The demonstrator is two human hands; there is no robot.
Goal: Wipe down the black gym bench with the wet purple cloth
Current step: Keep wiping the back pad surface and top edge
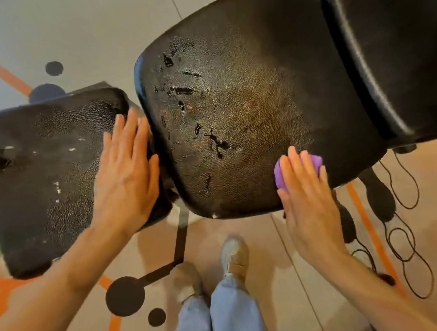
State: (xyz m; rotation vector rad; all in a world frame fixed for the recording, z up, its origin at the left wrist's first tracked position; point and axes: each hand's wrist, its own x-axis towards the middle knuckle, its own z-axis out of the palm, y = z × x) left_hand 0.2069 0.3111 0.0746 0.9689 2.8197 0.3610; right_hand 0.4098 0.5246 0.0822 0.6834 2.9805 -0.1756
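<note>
The black gym bench [247, 106] fills the middle of the head view, its worn padded surface cracked and peeling in spots. A lower black pad [44, 164] of the bench lies to the left, and another pad [390, 50] to the upper right. My right hand [307, 198] lies flat with straight fingers on the purple cloth [315, 162], pressing it onto the near right edge of the middle pad. My left hand [125, 177] rests flat with straight fingers on the right end of the left pad, beside the gap between the pads.
Grey floor with orange lines and black dots [125, 296] surrounds the bench. My two feet [234, 257] and blue jeans are directly below the bench edge. A looped black cord [409, 242] lies on the floor at the right, near the bench's black legs [380, 195].
</note>
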